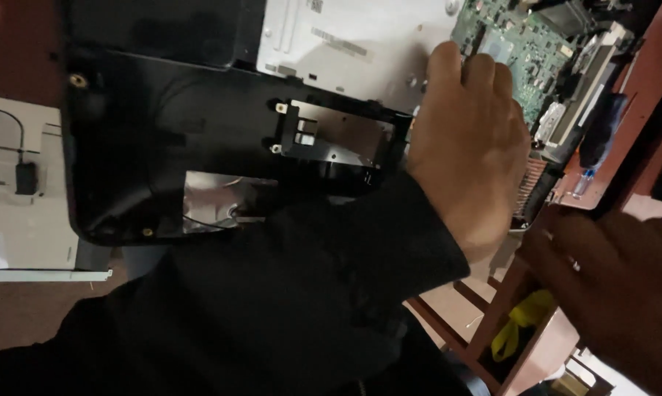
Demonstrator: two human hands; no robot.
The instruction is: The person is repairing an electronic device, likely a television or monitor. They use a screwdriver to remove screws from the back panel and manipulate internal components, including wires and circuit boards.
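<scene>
Left hand (466, 147): black sleeve, reaching across the opened device; fingers curled and resting on the grey metal shield plate (346, 44) at its edge with the green circuit board (514, 44). It holds nothing that I can see; fingertips are hidden behind the knuckles.
Right hand (624, 293): low at the right edge, blurred and in shadow, fingers loosely spread near the wooden frame (624, 110). Cannot tell whether it holds anything.
Device: lies face down, with the black plastic back cover (148, 147) partly covering it. A rectangular opening in the cover shows a metal bracket (338, 136).
Circuit board: top right, exposed, just beside the left hand's knuckles, with connectors along its right side.
Surroundings: a pale panel (23, 198) with a thin cable at the left; something yellow (518, 323) below the wooden frame, kind unclear.
Judgement on the work: pressing on the shield plate rather than the board looks sound; best keep fingers flat on metal, off the components, and bring more light before anything is lifted.
</scene>
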